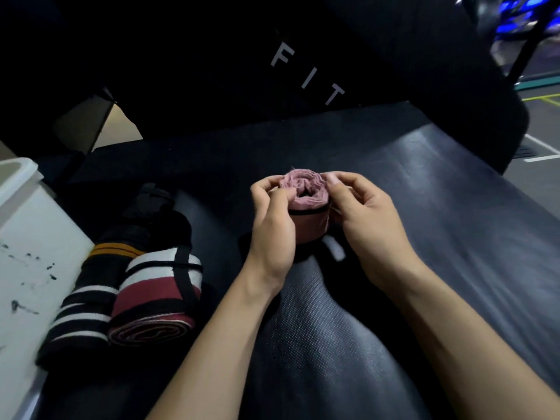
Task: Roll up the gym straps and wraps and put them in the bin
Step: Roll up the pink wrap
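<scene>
I note my left hand (272,219) and right hand (363,213) pinching a near-finished pink wrap roll (307,204) above the black bench (454,207). Two striped rolls (157,295), seemingly finished, lie beside the white bin (33,237), none visibly inside.

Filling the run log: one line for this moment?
both hands: left hand, right hand | holding pink wrap | rolled | bin left

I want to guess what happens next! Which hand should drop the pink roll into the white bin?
Probably the left hand. The white bin sits on the left side, past the rolled wraps. Both hands grip the pink roll; the right hand would need to cross over.
</scene>
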